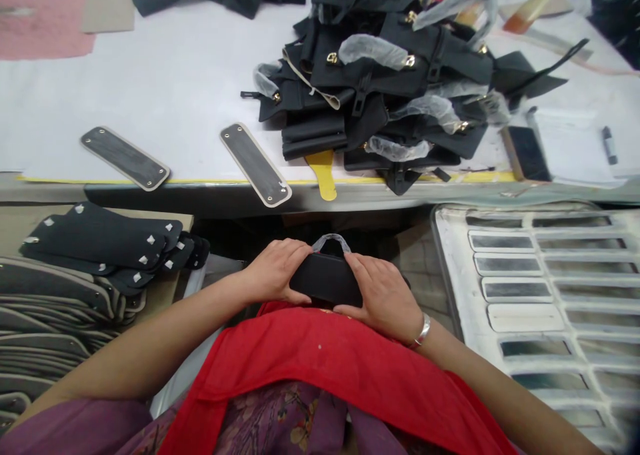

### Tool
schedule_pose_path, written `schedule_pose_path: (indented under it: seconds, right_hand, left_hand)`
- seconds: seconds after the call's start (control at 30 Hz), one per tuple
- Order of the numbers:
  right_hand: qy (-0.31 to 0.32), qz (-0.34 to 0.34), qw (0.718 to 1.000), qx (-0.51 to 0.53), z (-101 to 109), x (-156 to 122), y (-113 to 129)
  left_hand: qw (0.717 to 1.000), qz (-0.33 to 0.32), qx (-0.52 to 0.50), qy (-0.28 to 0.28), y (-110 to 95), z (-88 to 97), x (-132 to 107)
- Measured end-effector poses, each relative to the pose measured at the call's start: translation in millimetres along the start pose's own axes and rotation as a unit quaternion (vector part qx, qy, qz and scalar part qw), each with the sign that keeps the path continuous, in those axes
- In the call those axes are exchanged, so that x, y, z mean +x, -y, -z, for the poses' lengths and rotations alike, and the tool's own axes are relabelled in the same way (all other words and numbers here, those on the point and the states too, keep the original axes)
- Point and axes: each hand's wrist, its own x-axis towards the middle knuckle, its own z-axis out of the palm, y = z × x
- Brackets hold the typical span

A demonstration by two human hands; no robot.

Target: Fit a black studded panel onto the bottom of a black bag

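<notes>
One small black bag (326,278) sits gripped between left hand (274,270) and right hand (384,297); many finished-looking bags (390,88) piled on the table (165,81), base panels (95,241) stacked unused.

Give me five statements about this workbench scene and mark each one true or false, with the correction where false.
1. Both hands grip one black bag: left hand, right hand, black bag. True.
2. The bag's handle is bare metal. False: it is wrapped in clear plastic.
3. Two flat dark base panels lie on the white table, one left of the other. True.
4. The pile of black bags sits on the person's lap. False: it sits on the table.
5. A bracelet is on the left wrist. False: it is on the right wrist.
</notes>
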Motion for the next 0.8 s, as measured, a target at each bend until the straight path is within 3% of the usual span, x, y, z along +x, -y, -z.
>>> schedule_pose_path:
  seconds: [0.47,0.8]
  right_hand:
    - [0.025,0.004,0.999,-0.031,0.1,1.2,2.2]
    - [0.004,0.001,0.999,-0.051,-6.3,-2.4,6.2]
  left_hand:
    - [0.997,-0.025,0.068,0.008,0.5,-4.4,0.2]
    - [0.997,-0.032,0.069,0.009,-3.5,0.1,-2.1]
